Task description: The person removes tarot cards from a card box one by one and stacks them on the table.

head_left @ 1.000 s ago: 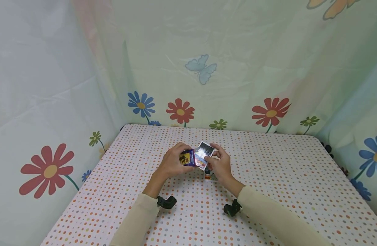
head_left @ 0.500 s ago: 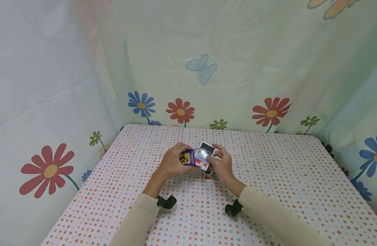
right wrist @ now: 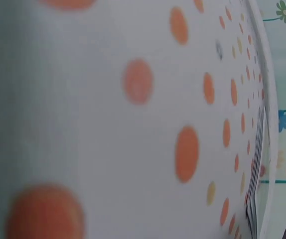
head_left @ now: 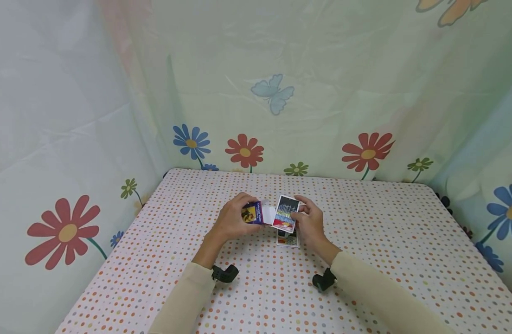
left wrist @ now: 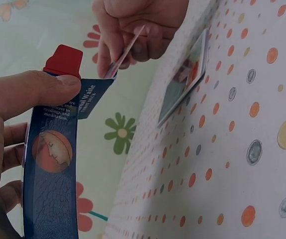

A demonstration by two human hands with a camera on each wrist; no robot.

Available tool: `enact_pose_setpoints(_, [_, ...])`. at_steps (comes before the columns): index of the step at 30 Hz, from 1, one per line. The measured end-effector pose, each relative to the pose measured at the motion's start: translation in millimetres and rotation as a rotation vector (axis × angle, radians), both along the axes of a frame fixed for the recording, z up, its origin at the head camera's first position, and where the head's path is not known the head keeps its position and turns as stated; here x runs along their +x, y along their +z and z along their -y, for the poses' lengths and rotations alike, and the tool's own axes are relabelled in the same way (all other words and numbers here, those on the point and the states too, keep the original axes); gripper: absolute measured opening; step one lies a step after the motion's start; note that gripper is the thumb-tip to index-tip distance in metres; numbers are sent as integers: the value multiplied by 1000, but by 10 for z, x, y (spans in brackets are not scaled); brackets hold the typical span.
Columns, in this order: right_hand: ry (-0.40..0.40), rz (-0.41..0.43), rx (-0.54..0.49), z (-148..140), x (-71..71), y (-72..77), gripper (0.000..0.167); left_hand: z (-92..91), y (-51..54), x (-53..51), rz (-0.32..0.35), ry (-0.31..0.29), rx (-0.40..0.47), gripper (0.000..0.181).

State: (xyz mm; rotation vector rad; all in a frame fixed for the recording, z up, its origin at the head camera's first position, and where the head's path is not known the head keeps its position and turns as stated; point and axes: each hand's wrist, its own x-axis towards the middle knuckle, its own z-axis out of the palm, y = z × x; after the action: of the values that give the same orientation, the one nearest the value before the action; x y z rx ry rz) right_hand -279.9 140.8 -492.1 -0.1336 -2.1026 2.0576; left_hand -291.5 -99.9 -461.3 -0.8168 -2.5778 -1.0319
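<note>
My left hand (head_left: pixel 231 219) grips a dark blue tarot card box (head_left: pixel 249 214) printed "Universal Waite". In the left wrist view the box (left wrist: pixel 53 199) has its end flap raised, and a red tab (left wrist: pixel 63 59) shows by the thumb. A picture card (head_left: pixel 286 213) is pinched in my right hand (head_left: pixel 313 226), just right of the white inside of the flap (head_left: pixel 268 215). Below that card, a pile of cards (head_left: pixel 287 240) lies on the table, partly covered from above. The right wrist view catches this pile (right wrist: pixel 257 159) edge-on, with my right hand mostly out of frame.
A white cloth with coloured dots covers the table (head_left: pixel 364 222). Curtains with printed flowers (head_left: pixel 272 139) hang behind it and at both sides. A small black camera (head_left: pixel 225 273) sits on the left wrist, another (head_left: pixel 324 280) on the right.
My right hand has moved to the right with the card, away from the box, so the white flap shows between them. My left hand and the box have barely moved.
</note>
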Motion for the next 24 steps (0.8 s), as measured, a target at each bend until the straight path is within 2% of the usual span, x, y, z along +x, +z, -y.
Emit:
enact_pose_setpoints(5, [-4,3,65,-74,-27,-25,55,11,-7,-13,-10,6,-1,70])
enact_pose_setpoints(12, [11,40,163,-109,-46,-55,53,20,-5,-8,8,15,8,70])
enact_pose_setpoints(24, [43,169,264,-92,-41,-28,49,15,12,-8,16,22,21,69])
